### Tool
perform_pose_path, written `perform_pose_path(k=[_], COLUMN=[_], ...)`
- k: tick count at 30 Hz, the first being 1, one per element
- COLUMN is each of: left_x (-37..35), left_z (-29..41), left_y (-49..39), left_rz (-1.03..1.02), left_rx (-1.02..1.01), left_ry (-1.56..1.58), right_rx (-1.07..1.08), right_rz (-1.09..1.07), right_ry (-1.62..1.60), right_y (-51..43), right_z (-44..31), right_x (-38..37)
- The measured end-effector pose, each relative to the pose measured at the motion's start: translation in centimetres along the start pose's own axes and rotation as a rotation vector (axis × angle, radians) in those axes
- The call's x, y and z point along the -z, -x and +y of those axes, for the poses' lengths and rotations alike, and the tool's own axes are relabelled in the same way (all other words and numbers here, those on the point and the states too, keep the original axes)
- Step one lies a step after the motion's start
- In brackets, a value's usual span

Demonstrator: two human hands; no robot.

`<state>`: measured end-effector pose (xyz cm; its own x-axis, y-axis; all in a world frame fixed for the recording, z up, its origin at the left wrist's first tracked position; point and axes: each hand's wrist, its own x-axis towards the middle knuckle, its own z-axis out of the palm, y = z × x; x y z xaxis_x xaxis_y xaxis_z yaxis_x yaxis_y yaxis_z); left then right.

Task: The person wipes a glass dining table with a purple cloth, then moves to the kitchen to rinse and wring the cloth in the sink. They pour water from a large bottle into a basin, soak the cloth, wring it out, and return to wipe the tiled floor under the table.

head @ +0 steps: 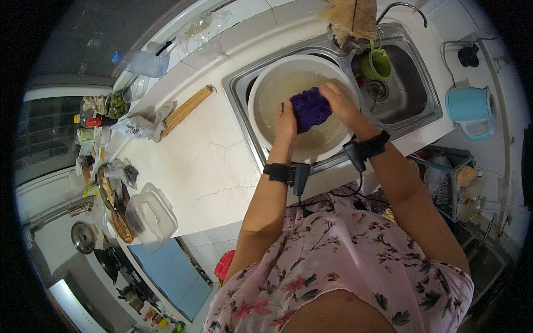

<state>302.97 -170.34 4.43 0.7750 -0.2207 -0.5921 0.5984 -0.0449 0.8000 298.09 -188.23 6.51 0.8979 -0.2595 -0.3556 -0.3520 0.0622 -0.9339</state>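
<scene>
Between my two hands is a bunched dark purple cloth, held over a large white basin. My left hand grips its left side, with the thumb at the near edge. Against its upper right side lies my right hand, fingers curved over the cloth. Cloudy, yellowish water fills much of the basin below. The basin sits over the left bowl of a double stainless-steel sink. Whether the cloth's underside touches the water is hidden.
Right of the basin, a green plastic cup hangs in the other sink bowl under a curved faucet. A light blue jug stands at the far right. On the white counter lie a bundle of sticks and a clear plastic container.
</scene>
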Motion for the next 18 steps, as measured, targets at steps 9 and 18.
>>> perform_pose_path(k=[9,18], left_x=[5.3,2.5], left_z=[3.7,16.6], left_y=[2.3,10.4], left_rz=[0.150,-0.054], left_rx=[-0.461,-0.609], left_ry=[-0.690,-0.201], right_rx=[0.371,0.762], right_rz=[0.217,0.351], right_ry=[0.682,0.584], right_y=[0.8,4.9], right_z=[0.1,-9.6], right_x=[5.7,8.2])
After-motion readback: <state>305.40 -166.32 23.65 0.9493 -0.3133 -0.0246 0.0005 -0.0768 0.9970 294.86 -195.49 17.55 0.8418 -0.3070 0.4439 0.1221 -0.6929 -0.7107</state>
